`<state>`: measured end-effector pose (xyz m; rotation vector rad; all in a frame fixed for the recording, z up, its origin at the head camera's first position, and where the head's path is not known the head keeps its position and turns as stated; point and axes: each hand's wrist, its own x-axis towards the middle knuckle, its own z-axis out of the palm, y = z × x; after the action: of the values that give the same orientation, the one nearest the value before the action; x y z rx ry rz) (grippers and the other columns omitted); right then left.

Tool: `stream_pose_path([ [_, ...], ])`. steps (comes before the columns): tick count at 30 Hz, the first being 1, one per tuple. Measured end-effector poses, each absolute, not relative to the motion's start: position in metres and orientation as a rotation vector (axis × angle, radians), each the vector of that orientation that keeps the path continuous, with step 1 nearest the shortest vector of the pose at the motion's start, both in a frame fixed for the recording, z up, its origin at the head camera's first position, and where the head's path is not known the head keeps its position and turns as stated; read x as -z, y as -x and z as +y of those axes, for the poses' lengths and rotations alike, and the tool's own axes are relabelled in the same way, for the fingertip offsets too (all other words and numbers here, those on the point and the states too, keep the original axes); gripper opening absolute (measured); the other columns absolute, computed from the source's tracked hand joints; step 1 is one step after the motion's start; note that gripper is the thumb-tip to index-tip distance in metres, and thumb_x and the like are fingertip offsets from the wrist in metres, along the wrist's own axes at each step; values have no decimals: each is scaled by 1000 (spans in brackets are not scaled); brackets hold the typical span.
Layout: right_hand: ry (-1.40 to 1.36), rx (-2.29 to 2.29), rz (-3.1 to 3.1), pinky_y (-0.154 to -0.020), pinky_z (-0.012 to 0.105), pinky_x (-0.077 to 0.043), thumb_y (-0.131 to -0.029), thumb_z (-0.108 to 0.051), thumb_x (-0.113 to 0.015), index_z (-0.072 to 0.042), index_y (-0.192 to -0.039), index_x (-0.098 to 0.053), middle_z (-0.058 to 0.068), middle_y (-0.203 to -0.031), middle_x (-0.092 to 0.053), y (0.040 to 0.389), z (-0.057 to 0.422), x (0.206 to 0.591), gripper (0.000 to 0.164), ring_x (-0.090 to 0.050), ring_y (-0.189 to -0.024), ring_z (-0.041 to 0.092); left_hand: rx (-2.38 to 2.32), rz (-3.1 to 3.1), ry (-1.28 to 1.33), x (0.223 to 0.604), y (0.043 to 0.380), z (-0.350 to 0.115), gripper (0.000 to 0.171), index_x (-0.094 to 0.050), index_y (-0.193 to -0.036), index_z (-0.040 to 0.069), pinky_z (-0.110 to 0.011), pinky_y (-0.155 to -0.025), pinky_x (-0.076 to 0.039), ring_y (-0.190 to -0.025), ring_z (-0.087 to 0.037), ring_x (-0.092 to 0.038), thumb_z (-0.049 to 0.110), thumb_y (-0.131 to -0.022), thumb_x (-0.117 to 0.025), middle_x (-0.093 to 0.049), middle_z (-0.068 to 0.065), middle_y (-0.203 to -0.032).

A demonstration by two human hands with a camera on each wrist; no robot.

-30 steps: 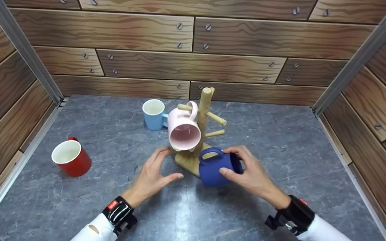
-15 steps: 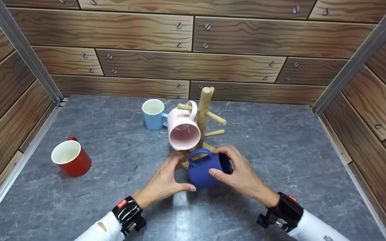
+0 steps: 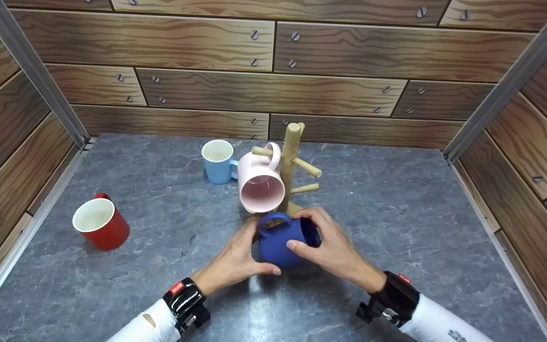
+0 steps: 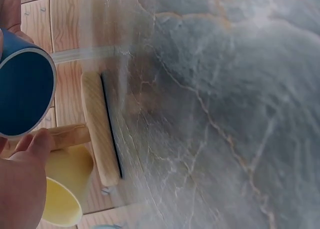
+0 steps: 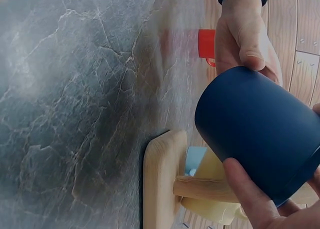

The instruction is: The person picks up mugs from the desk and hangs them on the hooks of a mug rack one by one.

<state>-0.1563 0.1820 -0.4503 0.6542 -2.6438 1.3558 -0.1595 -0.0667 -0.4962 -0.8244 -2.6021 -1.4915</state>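
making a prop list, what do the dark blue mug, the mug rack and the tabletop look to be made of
The dark blue mug looks ceramic with a satin glaze, given its soft, dull sheen; coated metal remains possible. The mug rack seems smooth pale wood, with faint grain on its base. The tabletop shows marble-like veins and glossy reflections: stone or printed laminate.

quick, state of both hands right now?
Left hand: open, at the base of the blue mug; contact can't be told.
Right hand: holding the blue mug near its rim.
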Motion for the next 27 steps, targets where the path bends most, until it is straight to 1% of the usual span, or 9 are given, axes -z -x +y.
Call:
stream_pose_path([
  [4,-640,-1356,-2663,-111,43,-50,-89,-35,-83,-22,-132,-66,-5,-132,-63,159,180,450,49,-61,-126,17,1547,-2595,816,497,160,-68,103,-44,-154,10,-55,-122,-45,-139,-30,-57,38,-71,-98,-57,-14,-151],
  [6,-631,-1358,-2674,-111,44,-49,-89,-36,-83,-21,-132,-65,-4,-132,-63,161,179,449,49,-61,-125,17,1578,-2596,799,497,161,-69,100,-44,-153,9,-55,-122,-44,-139,-31,-58,36,-73,-97,-57,-14,-150],
  [10,-610,-1385,-2688,-112,46,-48,-89,-35,-84,-20,-133,-65,-2,-134,-63,165,176,448,51,-61,-127,20,1587,-2613,763,497,163,-70,99,-43,-154,6,-57,-123,-43,-139,-35,-57,35,-75,-96,-57,-18,-150],
  [12,-605,-1405,-2691,-114,47,-47,-88,-35,-84,-20,-133,-64,-1,-135,-63,167,175,447,51,-61,-128,21,1585,-2619,754,497,164,-71,99,-43,-154,5,-58,-123,-42,-139,-37,-57,34,-75,-96,-57,-21,-150],
  [17,-577,-1446,-2703,-115,49,-46,-88,-35,-85,-19,-133,-64,2,-137,-63,170,172,448,52,-60,-129,23,1564,-2629,745,498,168,-74,100,-44,-154,4,-57,-122,-44,-138,-36,-58,34,-74,-96,-58,-20,-150],
  [27,-512,-1454,-2741,-115,48,-45,-89,-37,-83,-20,-137,-62,3,-140,-61,173,169,451,55,-58,-132,23,1558,-2659,692,498,171,-76,94,-47,-153,8,-56,-120,-46,-138,-35,-60,34,-76,-95,-60,-18,-149],
])
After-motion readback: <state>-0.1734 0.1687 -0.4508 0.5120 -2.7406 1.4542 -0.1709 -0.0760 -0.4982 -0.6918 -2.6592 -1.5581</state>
